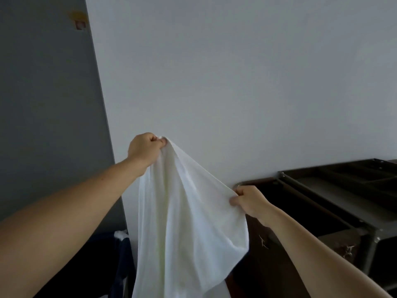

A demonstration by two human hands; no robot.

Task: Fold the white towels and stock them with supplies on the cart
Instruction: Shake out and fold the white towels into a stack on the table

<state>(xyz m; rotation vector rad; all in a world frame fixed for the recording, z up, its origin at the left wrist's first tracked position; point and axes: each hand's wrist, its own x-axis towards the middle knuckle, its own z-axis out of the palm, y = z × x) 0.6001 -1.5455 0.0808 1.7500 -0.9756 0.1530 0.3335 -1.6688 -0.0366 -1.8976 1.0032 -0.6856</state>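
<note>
A white towel (187, 222) is being held up in the air in front of a pale wall (236, 72), and it is not resting on any surface. Its upper edge is being gripped at two places. One corner is being pinched by the left hand (146, 150), whose fingers are curled tight around a bunched bit of cloth; this hand is being held the higher of the two. Another part of the edge is being clamped by the right hand (249, 203), lower and to the right, with thumb and curled fingers closed on the fabric. The hands are being held apart, and the cloth between them is being drawn into a slanting line that drops from left to right. Below that line the towel is hanging in loose folds, and its lower end is being cut off by the bottom of the view.

To the right, a dark cart (322, 211) is standing against the wall, and the right hand is being held just in front of its near left corner. Its top tray (354, 179) is divided into compartments whose contents cannot be told. At the left a grey panel (43, 104) is adjoining the wall. At the bottom left, dark blue fabric (123, 254) is being partly hidden by the towel.
</note>
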